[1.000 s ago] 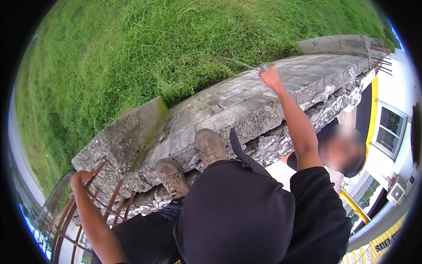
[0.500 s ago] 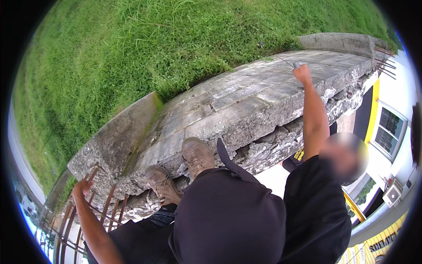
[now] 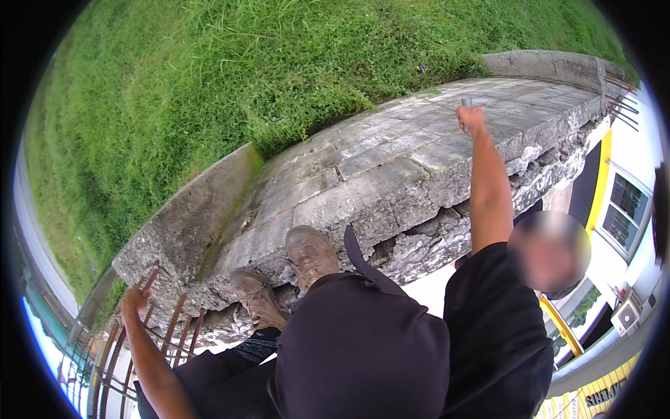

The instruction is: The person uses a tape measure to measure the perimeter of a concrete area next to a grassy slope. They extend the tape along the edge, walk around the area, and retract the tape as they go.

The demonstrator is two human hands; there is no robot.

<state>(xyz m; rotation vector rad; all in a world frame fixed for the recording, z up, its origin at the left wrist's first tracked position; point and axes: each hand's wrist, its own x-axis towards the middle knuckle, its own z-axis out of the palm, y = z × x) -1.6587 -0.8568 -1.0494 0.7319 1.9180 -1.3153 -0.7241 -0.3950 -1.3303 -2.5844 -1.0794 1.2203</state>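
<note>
My left hand [image 3: 134, 303] is closed around a rusty reinforcing bar [image 3: 151, 279] at the left end of the concrete. Stretched forward over the slab, my right hand [image 3: 472, 120] is in a fist around a tool with a grey handle [image 3: 467, 103]; its blade or tip cannot be made out. Below the right hand lies the weathered concrete slab [image 3: 377, 178], marked with block-like joints. My brown boots [image 3: 311, 255] stand at its broken near edge.
A low concrete curb [image 3: 188, 209] rises at the left, another [image 3: 548, 66] at the far right. Grass [image 3: 209, 84] covers the far side. Several rusty bars [image 3: 173, 325] stick out at lower left. Another person [image 3: 548, 251] is at the right, near a white building with a window [image 3: 623, 213].
My right hand has shifted slightly left and turned, and the thin blade seen pointing left before no longer shows. My left hand stays at the bar.
</note>
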